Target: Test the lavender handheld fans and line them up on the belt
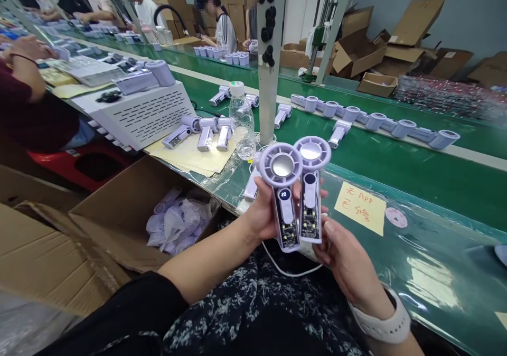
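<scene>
Two lilac handheld fans are held up side by side in front of me. My left hand (263, 213) is closed around the left fan (287, 218), whose small display reads 20. Its fingertips also show behind the second fan (311, 203), whose display is dark. My right hand (340, 253) grips the lower end of that second fan's handle, thumb at its edge. Both handles have bare circuit boards showing on the front. A white cable (293, 274) loops below the fans; where its ends go is hidden. Another fan (251, 184) lies partly hidden behind my left hand.
A clear bottle (243, 126) stands by a metal post (269, 92). Several fans line the green conveyor (396, 171). A handwritten yellow note (361, 208) lies at right. A white vented box (146, 110) and a carton of bagged parts (106, 208) are at left. Co-workers sit beyond.
</scene>
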`<state>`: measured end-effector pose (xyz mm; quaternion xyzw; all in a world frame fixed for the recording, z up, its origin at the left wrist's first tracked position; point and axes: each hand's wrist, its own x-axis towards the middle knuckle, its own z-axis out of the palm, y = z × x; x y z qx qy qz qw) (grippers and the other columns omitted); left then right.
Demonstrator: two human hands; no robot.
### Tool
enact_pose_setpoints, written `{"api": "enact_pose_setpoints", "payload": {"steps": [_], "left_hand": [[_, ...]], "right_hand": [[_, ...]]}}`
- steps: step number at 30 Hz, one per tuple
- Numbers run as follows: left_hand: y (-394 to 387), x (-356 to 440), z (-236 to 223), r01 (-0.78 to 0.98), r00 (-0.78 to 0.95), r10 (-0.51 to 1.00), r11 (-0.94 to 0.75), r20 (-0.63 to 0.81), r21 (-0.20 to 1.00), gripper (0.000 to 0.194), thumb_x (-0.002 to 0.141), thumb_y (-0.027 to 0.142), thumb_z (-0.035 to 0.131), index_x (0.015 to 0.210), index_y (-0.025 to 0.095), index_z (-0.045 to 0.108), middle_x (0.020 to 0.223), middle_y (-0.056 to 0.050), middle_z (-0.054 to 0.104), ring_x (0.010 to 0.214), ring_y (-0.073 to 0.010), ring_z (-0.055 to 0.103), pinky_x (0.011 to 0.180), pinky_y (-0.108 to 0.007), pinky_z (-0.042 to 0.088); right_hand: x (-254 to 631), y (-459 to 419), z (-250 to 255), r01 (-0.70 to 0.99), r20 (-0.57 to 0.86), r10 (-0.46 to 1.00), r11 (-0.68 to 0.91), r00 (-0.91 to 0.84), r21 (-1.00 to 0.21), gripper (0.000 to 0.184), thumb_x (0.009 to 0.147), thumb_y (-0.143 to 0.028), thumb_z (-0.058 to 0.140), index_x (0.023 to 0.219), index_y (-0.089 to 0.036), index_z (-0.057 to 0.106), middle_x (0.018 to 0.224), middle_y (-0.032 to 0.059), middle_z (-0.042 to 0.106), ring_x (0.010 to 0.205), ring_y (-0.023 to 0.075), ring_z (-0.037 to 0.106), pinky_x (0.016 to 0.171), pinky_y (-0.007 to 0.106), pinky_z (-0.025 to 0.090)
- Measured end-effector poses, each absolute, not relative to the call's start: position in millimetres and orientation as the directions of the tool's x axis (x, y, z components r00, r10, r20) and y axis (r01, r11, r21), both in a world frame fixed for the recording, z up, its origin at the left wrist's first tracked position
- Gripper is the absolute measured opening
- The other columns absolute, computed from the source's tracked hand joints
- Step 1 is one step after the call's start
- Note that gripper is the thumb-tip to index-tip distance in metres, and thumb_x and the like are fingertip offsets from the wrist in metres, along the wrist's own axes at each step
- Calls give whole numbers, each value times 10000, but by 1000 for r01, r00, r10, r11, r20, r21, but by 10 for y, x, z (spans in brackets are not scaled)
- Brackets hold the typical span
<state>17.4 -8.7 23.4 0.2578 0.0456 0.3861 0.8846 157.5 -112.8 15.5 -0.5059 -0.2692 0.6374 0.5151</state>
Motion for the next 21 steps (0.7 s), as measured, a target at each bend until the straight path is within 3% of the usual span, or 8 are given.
{"api": "enact_pose_setpoints", "payload": {"steps": [3,6,9,12,17,21], "left_hand": [[-17,122,184,-673,649,753,500,110,545,685,559,831,754,745,178,662,872,-82,729,822,-270,737,725,-387,624],[-4,99,160,-684,606,789,449,104,575,692,567,845,736,739,178,669,828,-79,722,782,-265,729,700,-380,619],[-16,110,195,-687,549,832,398,75,608,696,564,846,743,725,173,674,935,-104,741,990,-327,726,847,-421,616],[-19,133,257,-693,537,841,397,64,601,713,570,868,723,692,168,651,1024,-135,739,1139,-369,678,937,-469,589],[-8,165,278,-697,516,855,388,46,603,723,555,886,710,603,175,591,912,-125,731,1105,-373,685,875,-471,606],[-6,175,233,-698,510,856,358,79,621,701,540,864,741,615,175,633,955,-107,744,1146,-364,673,915,-446,601]], "right_hand": [[1570,-1158,109,-303,-376,919,-326,120,-895,342,888,-512,711,1030,-202,690,742,-10,571,606,112,483,535,223,379],[1543,-1188,121,-235,-353,933,-358,-64,-904,347,885,-505,721,841,-162,691,712,17,613,579,112,531,514,226,425],[1477,-1187,179,-180,-390,904,-419,-175,-890,353,811,-504,784,811,-159,709,620,19,640,487,130,569,464,251,475],[1364,-1169,234,-119,-378,914,-395,-144,-911,341,757,-493,815,797,-161,746,548,19,637,460,158,595,475,289,528],[1237,-1156,270,-49,-227,974,-227,-11,-973,246,819,-424,733,732,-195,713,533,1,602,460,147,562,463,259,483],[1233,-1162,278,120,-158,987,-159,24,-980,245,848,-345,690,660,-194,641,494,-34,506,444,108,456,446,226,359]]}}
